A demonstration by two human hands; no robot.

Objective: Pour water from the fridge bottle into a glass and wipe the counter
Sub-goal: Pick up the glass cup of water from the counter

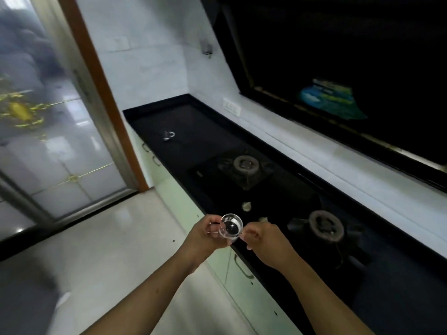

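A small clear glass (231, 226) is held upright in the air just off the front edge of the black counter (183, 131). My left hand (205, 234) grips it from the left, fingers curled round its side. My right hand (263, 240) pinches its right rim with curled fingers. Whether the glass holds water I cannot tell. A second small clear cup with a handle (168, 135) stands on the counter farther back. No bottle and no cloth are in view.
A two-burner gas stove, with a far burner (245, 164) and a near burner (325, 226), sits on the counter to the right of my hands. Pale green cabinet doors (242, 269) run below the counter. A dark window (338, 76) is above, and a glass door (48, 131) at the left.
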